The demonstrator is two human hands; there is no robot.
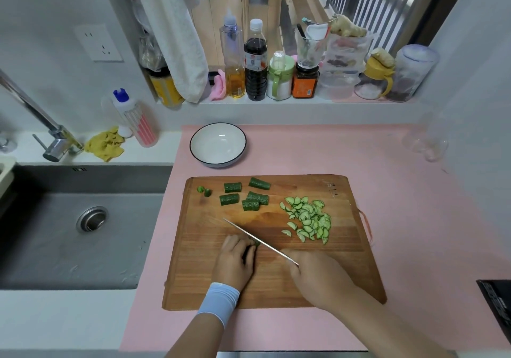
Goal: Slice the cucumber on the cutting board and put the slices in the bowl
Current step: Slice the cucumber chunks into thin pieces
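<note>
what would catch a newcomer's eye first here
Mid-board, the right hand holds a knife against a cucumber piece that the left hand grips. A pile of thin slices lies on the right side of the cutting board, and the white bowl behind it is empty.

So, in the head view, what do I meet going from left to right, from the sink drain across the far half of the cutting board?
sink drain → two small cucumber end pieces → five cucumber chunks → pile of thin slices
</note>
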